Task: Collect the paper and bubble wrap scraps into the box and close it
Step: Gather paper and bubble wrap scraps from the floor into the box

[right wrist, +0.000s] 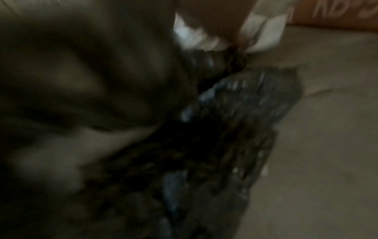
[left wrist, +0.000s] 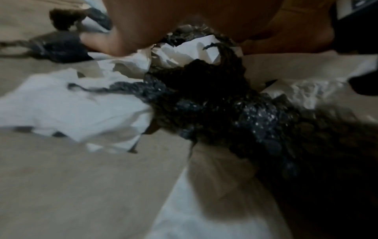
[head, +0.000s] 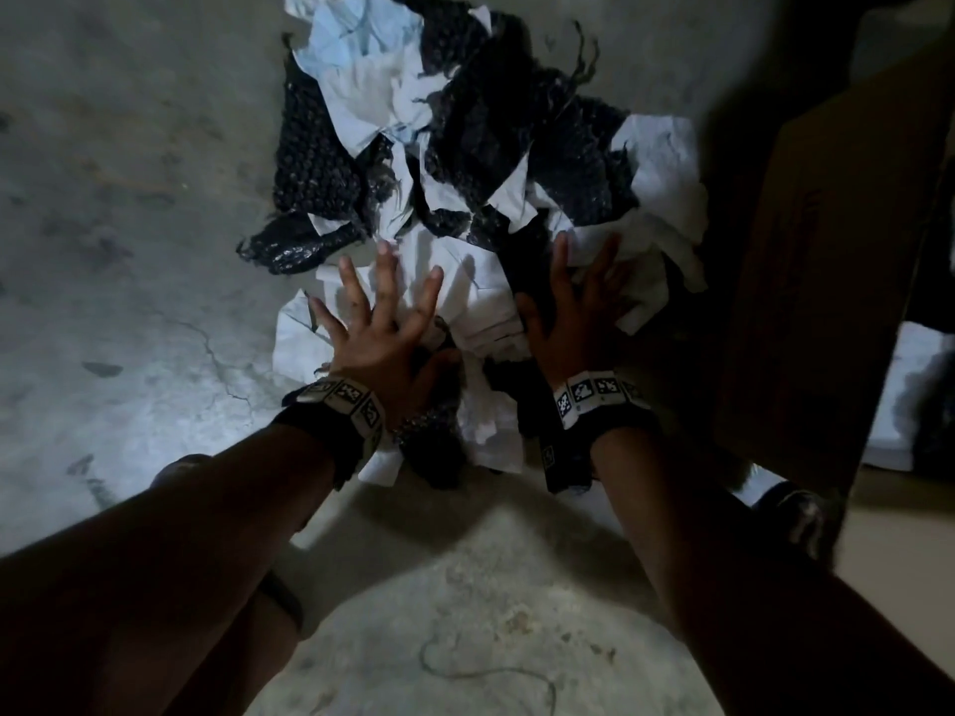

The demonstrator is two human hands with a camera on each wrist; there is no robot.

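A heap of white paper scraps (head: 372, 90) and black bubble wrap (head: 480, 121) lies on the concrete floor in the head view. My left hand (head: 385, 312) is spread flat on the near white paper (head: 465, 281), fingers straight. My right hand (head: 579, 307) lies beside it on the heap's right part, fingers extended over paper and black wrap. The brown cardboard box (head: 827, 281) stands at the right, a flap facing me. In the left wrist view, black bubble wrap (left wrist: 235, 110) and white paper (left wrist: 71, 103) fill the frame below the palm. The right wrist view is blurred, with dark bubble wrap (right wrist: 235, 113).
Bare cracked concrete floor (head: 129, 250) stretches left and in front of the heap. More white scraps (head: 909, 405) show past the box flap at the right. A dark shoe (head: 796, 514) is near the box's lower corner. A thin string (head: 491, 674) lies on the floor near me.
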